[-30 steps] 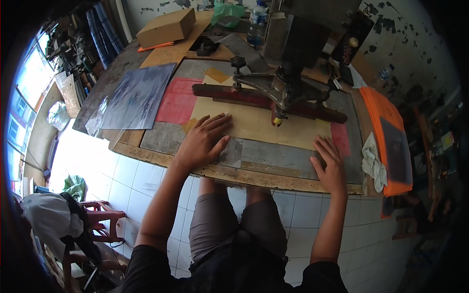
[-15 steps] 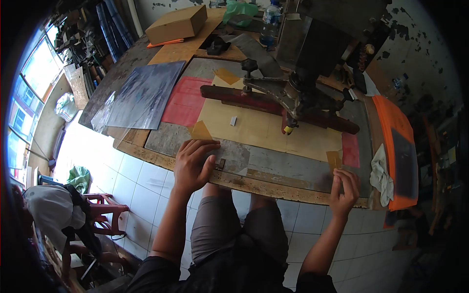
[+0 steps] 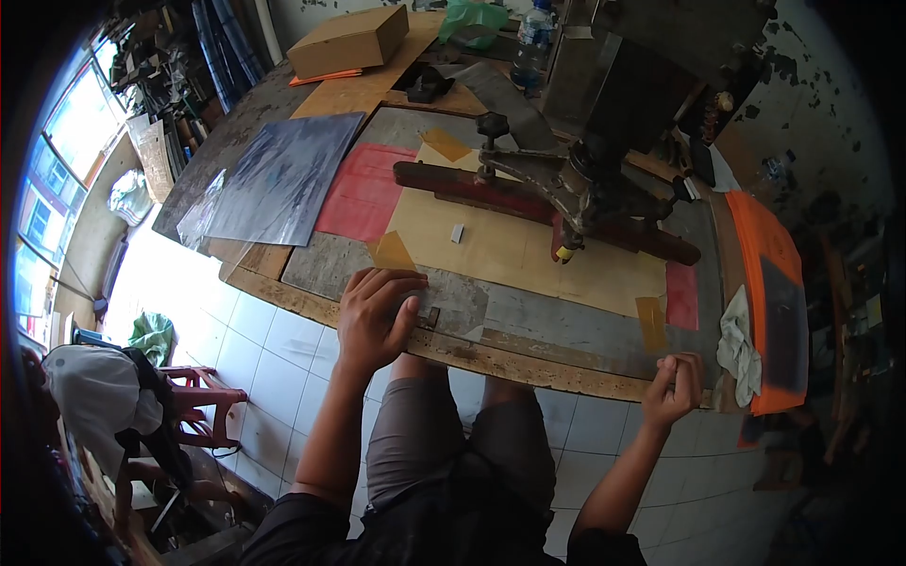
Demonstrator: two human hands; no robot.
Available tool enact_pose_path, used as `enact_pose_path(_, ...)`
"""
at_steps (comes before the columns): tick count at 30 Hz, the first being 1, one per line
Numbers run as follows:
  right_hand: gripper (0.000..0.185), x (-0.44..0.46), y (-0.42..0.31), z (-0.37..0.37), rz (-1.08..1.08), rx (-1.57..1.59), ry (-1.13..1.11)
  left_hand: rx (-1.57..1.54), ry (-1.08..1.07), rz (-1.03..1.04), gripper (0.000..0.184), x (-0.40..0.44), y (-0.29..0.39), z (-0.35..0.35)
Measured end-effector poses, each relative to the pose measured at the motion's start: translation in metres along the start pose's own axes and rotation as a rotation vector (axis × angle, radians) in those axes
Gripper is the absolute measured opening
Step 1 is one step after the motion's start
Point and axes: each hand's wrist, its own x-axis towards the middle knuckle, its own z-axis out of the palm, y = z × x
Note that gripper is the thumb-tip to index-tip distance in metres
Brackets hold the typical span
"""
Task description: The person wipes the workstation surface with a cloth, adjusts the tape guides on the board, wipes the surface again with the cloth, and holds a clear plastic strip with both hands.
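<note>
My left hand rests on the front left of the grey board, fingers bent slightly and thumb apart, below a brown tape piece. At the board's front right, my right hand has its fingers curled closed; whether they hold anything is hidden. Just above it lies another brown tape strip. A cream sheet lies on the board between red pieces, with a small white piece on it. The dark red clamp bar extends over the sheet.
Left of the board lies a clear plastic sheet. A cardboard box and a water bottle stand behind. Orange material and a pale cloth hang at the right edge. A red stool stands lower left.
Both hands have moved off the cream sheet toward the front edge. My right hand has moved down from the tape strip and curled closed. The white piece and the tape strips have come into sight.
</note>
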Motion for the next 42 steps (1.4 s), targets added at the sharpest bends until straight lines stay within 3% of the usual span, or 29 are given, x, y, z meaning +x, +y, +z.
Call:
enact_pose_path(2, 0.030, -0.0007, 0.0005, -0.0001, 0.000, -0.003, 0.001, 0.000, 0.000, 0.007, 0.020, -0.0001, -0.0010, 0.0004)
enact_pose_path(5, 0.031, -0.0008, 0.0009, 0.0003, 0.008, -0.008, -0.008, 0.008, -0.005, -0.013, 0.033, 0.0005, 0.0011, 0.0006)
enact_pose_path(17, 0.036, -0.0036, 0.0040, 0.0023, 0.022, 0.001, 0.001, 0.005, -0.011, -0.027, 0.028, 0.0011, 0.0019, 0.0006)
enact_pose_path(20, 0.038, -0.0045, 0.0045, 0.0022, 0.033, 0.006, 0.006, 0.018, 0.008, 0.001, 0.015, 0.0009, 0.0007, 0.0015)
enact_pose_path(42, 0.042, -0.0021, 0.0008, 0.0043, 0.054, 0.005, -0.001, 0.025, -0.035, -0.043, 0.021, 0.0004, 0.0031, 0.0014)
